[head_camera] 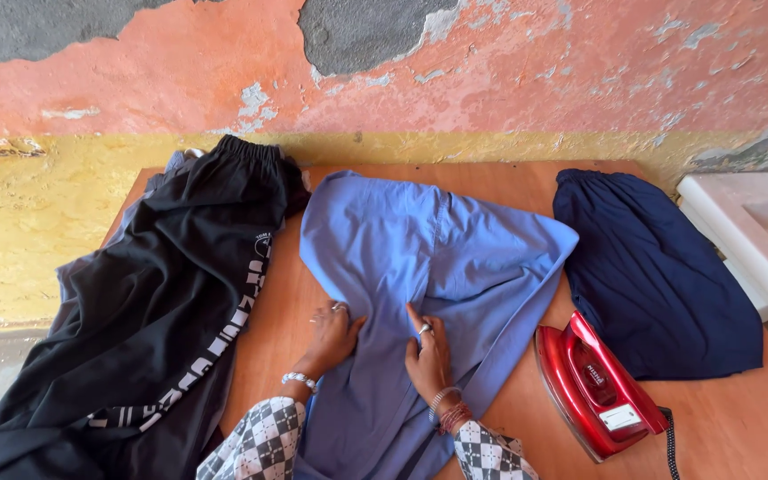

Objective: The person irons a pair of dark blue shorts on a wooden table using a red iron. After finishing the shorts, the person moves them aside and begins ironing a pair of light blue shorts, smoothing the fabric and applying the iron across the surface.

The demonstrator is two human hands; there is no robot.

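A light blue garment (pixel 437 258) lies spread on the wooden table (pixel 740 418) in the middle of the view. My left hand (pixel 332 338) rests on its left edge, fingers pressed on the cloth. Close beside it, my right hand (pixel 428 354) lies flat on the blue cloth with the index finger pointing up along a fold. Both wrists wear bangles, and both sleeves are black-and-white checked. A red electric iron (pixel 593 384) stands on the table just right of my right hand, apart from it.
A black garment (pixel 171 311) with white lettering covers the table's left side and hangs over the edge. A dark navy garment (pixel 655 276) lies at the right. A white basin (pixel 757 231) sits beyond the right edge. A peeling pink and yellow wall (pixel 491 80) stands behind.
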